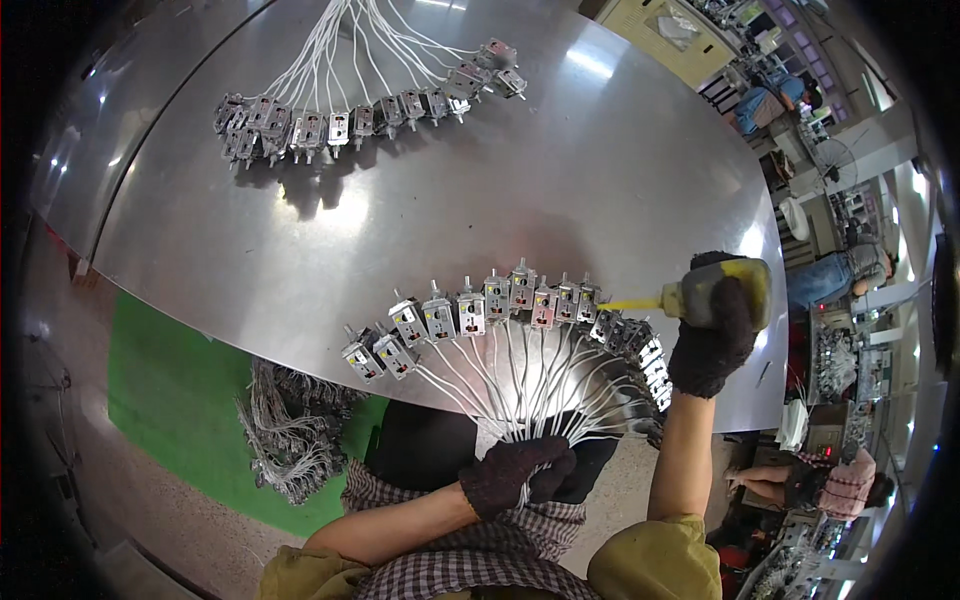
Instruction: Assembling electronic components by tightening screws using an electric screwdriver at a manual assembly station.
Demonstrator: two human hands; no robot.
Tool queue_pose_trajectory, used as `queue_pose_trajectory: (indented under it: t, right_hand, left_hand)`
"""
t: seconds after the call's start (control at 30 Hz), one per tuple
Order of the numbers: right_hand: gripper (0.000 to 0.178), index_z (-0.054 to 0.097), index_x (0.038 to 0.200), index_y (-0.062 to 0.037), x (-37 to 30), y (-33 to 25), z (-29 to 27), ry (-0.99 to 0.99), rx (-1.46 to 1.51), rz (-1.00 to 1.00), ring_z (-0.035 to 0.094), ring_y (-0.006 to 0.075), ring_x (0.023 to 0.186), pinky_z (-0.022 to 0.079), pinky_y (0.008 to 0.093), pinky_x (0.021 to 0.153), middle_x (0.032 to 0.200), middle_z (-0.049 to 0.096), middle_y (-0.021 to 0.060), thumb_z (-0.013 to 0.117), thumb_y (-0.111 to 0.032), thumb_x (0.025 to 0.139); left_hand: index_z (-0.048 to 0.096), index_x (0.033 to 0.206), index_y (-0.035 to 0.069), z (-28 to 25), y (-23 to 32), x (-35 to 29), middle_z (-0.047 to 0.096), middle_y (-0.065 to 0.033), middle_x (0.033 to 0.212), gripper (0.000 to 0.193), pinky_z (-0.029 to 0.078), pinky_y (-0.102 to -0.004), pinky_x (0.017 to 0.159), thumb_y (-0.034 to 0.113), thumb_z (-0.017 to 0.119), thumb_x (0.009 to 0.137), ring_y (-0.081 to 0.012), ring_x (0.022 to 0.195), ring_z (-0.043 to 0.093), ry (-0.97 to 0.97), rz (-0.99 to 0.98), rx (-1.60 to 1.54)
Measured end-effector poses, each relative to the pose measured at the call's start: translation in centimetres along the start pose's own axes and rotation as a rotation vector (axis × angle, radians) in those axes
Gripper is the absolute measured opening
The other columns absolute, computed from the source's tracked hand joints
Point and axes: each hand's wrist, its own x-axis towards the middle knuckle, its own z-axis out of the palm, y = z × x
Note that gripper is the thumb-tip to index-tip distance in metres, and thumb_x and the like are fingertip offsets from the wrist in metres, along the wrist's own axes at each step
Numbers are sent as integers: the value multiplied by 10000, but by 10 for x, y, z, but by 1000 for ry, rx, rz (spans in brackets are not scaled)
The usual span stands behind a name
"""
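My left hand (515, 473), in a dark knitted glove, is closed around a bundle of white wires (530, 395) near the table's close edge. From there the wires fan out to several small silver metal boxes (439, 318), which lie in an arc on the table. Many of these boxes have a short shaft pointing away from me. In my gloved right hand (715, 350) is a squeeze bottle (694, 292) with a yellowish body and a long thin yellow nozzle (632, 304). The bottle is tipped sideways, its nozzle pointing left, with the tip close to the boxes at the arc's right part.
Another fan of wired metal boxes (313, 128) lies at the far side of the shiny metal table (480, 210). A heap of similar wired parts (295, 430) rests over a green surface (165, 390) below left. Several people sit along benches at right.
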Motion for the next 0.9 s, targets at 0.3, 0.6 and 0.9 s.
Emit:
queue_pose_trajectory:
  t: [0.3, 0.6, 0.9]
  right_hand:
    - [363, 528, 1031, 23, -5, -7, -19, 63, -33, -23, 542, 240, 920, 412, 348, 837, 973, 569, 145, 561, -206, 750]
    - [366, 535, 1004, 27, -7, -8, -32, 44, 100, 33, 545, 234, 908, 421, 340, 815, 954, 574, 148, 581, -205, 725]
    - [357, 545, 995, 18, -13, -13, -32, 158, -56, -8, 550, 232, 885, 427, 342, 806, 945, 573, 134, 585, -200, 714]
  left_hand:
    - [549, 743, 20, 0, 3, -2, 447, -16, 538, 388, 330, -230, 511, 328, 378, 906, -95, 503, 410, -5, -8, 40]
    - [559, 852, 9, -3, 2, -2, 525, -55, 693, 267, 407, -253, 560, 267, 488, 860, -136, 623, 504, -110, -55, -180]
    - [588, 820, 3, -4, -6, 1, 508, -39, 573, 343, 369, -243, 485, 324, 475, 859, -113, 504, 451, 47, 42, -79]
